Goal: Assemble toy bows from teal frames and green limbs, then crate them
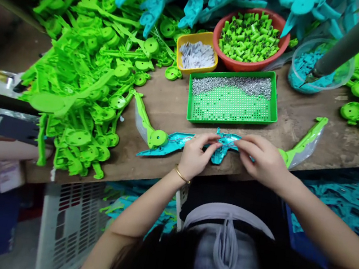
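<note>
A toy bow lies along the near edge of the wooden table (171, 101). Its middle is a teal plastic body (171, 144) and its two limbs are green (304, 138). My left hand (196, 155) rests on the teal body just left of its centre, fingers curled and pinched on it. My right hand (260, 158) grips the same piece from the right, fingers closed over the centre part (224, 144). A gold bangle sits on my left wrist.
A green tray (233, 98) of small metal pins stands just behind the bow. Behind it are a yellow tub of white pieces (196, 54), a red bowl of green tubes (251, 39) and a clear bowl of teal bits (308, 66). Green parts are heaped at left (86, 74) and right.
</note>
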Tool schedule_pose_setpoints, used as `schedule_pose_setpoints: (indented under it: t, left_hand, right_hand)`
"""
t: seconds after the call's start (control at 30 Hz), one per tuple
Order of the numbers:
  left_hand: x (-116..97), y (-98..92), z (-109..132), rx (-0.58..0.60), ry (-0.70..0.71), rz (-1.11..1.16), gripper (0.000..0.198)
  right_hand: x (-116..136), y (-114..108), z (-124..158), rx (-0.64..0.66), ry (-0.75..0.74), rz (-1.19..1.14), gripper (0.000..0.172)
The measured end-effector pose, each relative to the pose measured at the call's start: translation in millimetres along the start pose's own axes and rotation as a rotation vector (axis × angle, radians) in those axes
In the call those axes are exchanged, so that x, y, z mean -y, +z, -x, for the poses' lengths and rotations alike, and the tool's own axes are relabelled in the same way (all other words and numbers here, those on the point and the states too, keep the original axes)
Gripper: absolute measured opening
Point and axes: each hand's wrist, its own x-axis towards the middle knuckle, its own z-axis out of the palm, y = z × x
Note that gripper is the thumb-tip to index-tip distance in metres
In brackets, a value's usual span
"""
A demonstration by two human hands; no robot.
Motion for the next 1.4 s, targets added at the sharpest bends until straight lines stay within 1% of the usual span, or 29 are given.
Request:
schedule_pose_setpoints:
  t: [0.07, 0.17, 0.27, 0.33, 0.43, 0.53, 0.63, 0.7, 0.77, 0.87, 1.0, 1.1, 1.23, 1.3, 1.4]
  left_hand:
    - [0, 3.6, 4, -0.012, 0.059, -0.073, 0.011]
    - [0, 8.9, 10, -0.006, 0.167, -0.173, 0.014]
    - [-2, 13.7, 14, -0.040, 0.205, -0.297, 0.017]
    - [-3, 16.2, 17, -0.047, 0.204, -0.393, 0.020]
    - [-5, 18.5, 20, 0.023, 0.213, -0.474, 0.024]
    - [-8, 19.4, 20, 0.107, 0.225, -0.508, 0.029]
    - [-11, 20.3, 18, 0.168, 0.214, -0.536, 0.031]
    - [-12, 21.1, 16, 0.182, 0.210, -0.556, 0.031]
    - [-11, 21.9, 14, 0.184, 0.207, -0.564, 0.032]
    - [-8, 22.8, 12, 0.188, 0.204, -0.535, 0.032]
    - [-5, 23.9, 13, 0.145, 0.244, -0.517, 0.033]
    - [-4, 24.9, 14, 0.106, 0.260, -0.533, 0.032]
    - [-3, 26.1, 16, 0.098, 0.258, -0.538, 0.029]
    - [-3, 26.8, 17, 0.093, 0.258, -0.530, 0.027]
    - [-4, 28.2, 19, 0.038, 0.218, -0.482, 0.025]
  right_hand:
    - [-12, 3, -6, 0.037, 0.075, -0.034, 0.021]
    - [-26, 7, -16, 0.098, 0.156, -0.104, 0.026]
    - [-36, 11, -22, 0.171, 0.196, -0.114, 0.031]
    - [-40, 13, -26, 0.246, 0.186, -0.080, 0.032]
    - [-43, 14, -30, 0.335, 0.126, -0.014, 0.032]
    - [-41, 14, -32, 0.357, 0.073, 0.062, 0.030]
    - [-34, 13, -32, 0.378, 0.021, 0.251, 0.025]
    - [-30, 14, -31, 0.383, 0.014, 0.369, 0.026]
    - [-29, 15, -30, 0.387, 0.023, 0.389, 0.027]
    - [-31, 19, -29, 0.387, 0.051, 0.276, 0.025]
    - [-34, 26, -28, 0.297, 0.120, 0.067, 0.026]
    - [-34, 32, -25, 0.263, 0.153, -0.036, 0.024]
    - [-35, 35, -22, 0.236, 0.144, -0.023, 0.019]
    - [-36, 34, -21, 0.233, 0.134, -0.003, 0.020]
    - [-37, 32, -21, 0.265, 0.093, 0.028, 0.022]
